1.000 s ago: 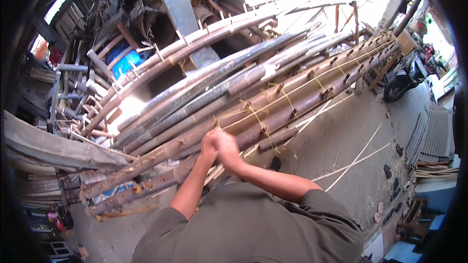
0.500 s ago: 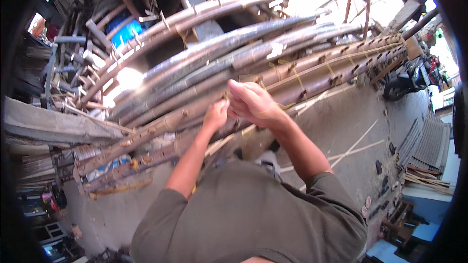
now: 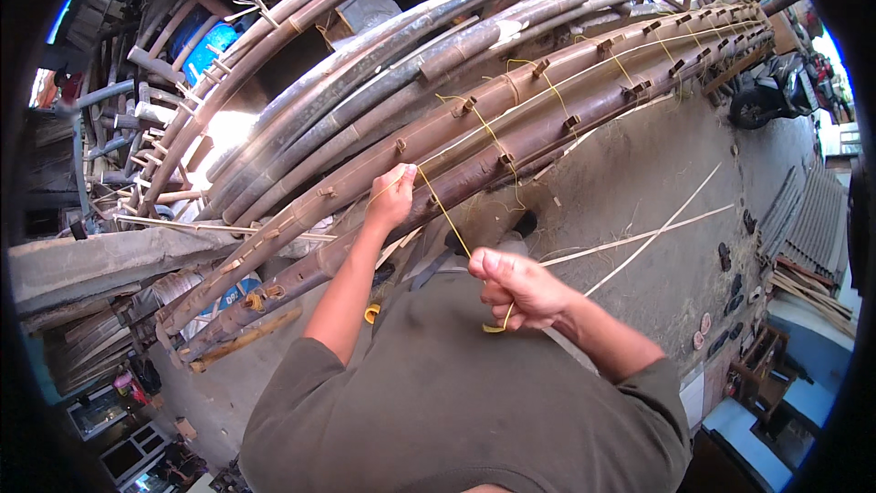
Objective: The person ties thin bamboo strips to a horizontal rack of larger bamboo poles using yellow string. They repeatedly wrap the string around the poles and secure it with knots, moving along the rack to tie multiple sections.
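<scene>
A thin yellow string [image 3: 441,204] runs taut between my two hands. My left hand [image 3: 392,196] pinches it beside the two long bamboo poles, over the gap between them. Close to my chest, my right hand [image 3: 520,289] is closed in a fist around the string, and a short end hangs below it. The upper bamboo pole [image 3: 511,91] and the lower bamboo pole [image 3: 538,139] lie side by side, with short wooden pegs [image 3: 505,160] along them. Further right, more yellow string crosses from pole to pole at several pegs.
Behind the poles lies a stack of long grey pipes or poles [image 3: 383,64]. A blue drum [image 3: 210,52] stands at the far left. Two thin strips [image 3: 652,236] cross on the concrete floor at right. A motorcycle [image 3: 776,96] is parked at the far right.
My right hand has pulled away from my left, down and toward my chest, drawing the string tight. My left hand has shifted slightly left and up.
</scene>
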Tool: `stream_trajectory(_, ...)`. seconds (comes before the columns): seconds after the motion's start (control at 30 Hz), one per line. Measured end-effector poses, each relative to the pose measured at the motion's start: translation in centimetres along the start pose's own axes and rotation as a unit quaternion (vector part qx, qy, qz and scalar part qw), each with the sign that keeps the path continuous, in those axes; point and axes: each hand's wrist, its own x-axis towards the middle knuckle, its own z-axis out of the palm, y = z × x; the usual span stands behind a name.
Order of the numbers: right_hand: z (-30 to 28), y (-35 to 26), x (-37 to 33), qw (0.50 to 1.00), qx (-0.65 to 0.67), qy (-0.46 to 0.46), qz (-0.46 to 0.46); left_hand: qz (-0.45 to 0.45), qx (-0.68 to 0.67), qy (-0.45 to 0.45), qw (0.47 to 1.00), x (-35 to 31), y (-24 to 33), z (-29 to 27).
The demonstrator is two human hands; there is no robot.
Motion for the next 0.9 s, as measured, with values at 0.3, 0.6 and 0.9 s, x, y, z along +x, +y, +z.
stream_trajectory(0.3, -13.9, 11.2, 9.8, 0.889, -0.371, 0.139, -0.23, -0.002, 0.043, -0.037, 0.998, 0.9, -0.5, -0.4)
stream_trajectory(0.6, -11.1, 7.5, 6.5, 0.76, -0.569, 0.232, -0.211, -0.026, 0.03, -0.044, 0.998, 0.4, -0.9, -0.4)
stream_trajectory(0.9, -17.2, 9.3, 11.5, 0.751, -0.576, 0.256, -0.198, 0.085, -0.053, 0.092, 0.991, 9.9, 4.2, -4.3)
